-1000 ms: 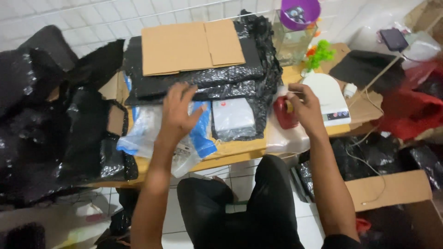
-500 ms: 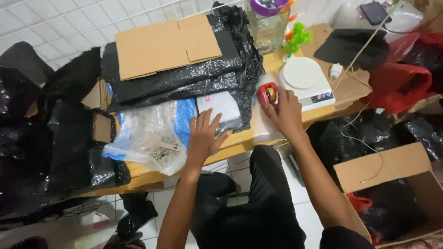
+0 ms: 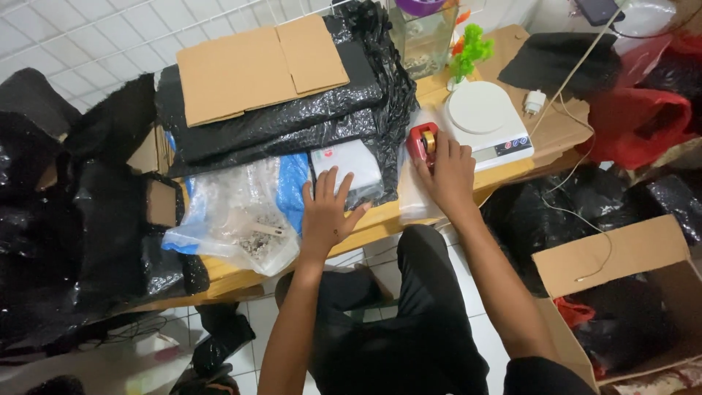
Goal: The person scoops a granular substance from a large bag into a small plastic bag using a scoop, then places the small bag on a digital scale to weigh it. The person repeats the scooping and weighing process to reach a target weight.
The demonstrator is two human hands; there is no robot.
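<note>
My left hand (image 3: pixel 328 211) lies flat with fingers spread on the wooden table's (image 3: pixel 376 217) front edge, its fingertips touching a white packet (image 3: pixel 351 163). My right hand (image 3: pixel 446 172) grips a red tape dispenser (image 3: pixel 421 143) standing on a clear plastic sheet (image 3: pixel 413 205), just left of a white kitchen scale (image 3: pixel 488 123). Behind the packet lies a stack of black bubble-wrap sheets (image 3: pixel 292 124) with flat brown cardboard (image 3: pixel 256 66) on top.
A clear plastic bag (image 3: pixel 238 219) over blue plastic sits at the left. Black bags (image 3: pixel 66 219) pile up further left. A glass tank (image 3: pixel 424 36) and green plastic plant (image 3: pixel 472 51) stand behind the scale. An open cardboard box (image 3: pixel 621 256) is on the floor at right.
My left hand has drawn back from the black stack to the table's front edge by the white packet. My right hand stays on the red tape dispenser. The view has shifted.
</note>
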